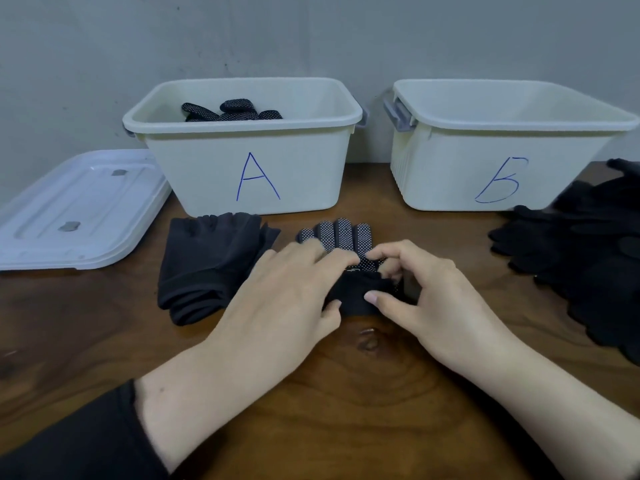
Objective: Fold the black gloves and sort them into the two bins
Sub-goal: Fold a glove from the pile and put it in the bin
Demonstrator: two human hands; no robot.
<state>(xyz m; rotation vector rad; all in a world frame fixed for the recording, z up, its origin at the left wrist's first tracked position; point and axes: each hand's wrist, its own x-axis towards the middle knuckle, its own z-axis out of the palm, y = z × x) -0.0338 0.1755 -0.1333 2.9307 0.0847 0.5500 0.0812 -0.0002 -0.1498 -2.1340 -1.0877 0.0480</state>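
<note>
A black glove with white dots (pixel 341 237) lies on the wooden table in front of bin A, fingers pointing away from me. My left hand (pixel 287 289) lies over its left side, fingers on the fabric. My right hand (pixel 419 289) pinches the glove's cuff, which is lifted and folded toward the fingers. A plain black fingerless glove (pixel 207 265) lies folded to the left. Bin A (pixel 242 174) holds dotted black gloves (pixel 232 110). Bin B (pixel 498 174) stands to the right; its inside is hidden from here.
A pile of black gloves (pixel 588 251) lies at the right edge of the table. A translucent white lid (pixel 72 209) lies at the left beside bin A. A grey wall stands right behind the bins.
</note>
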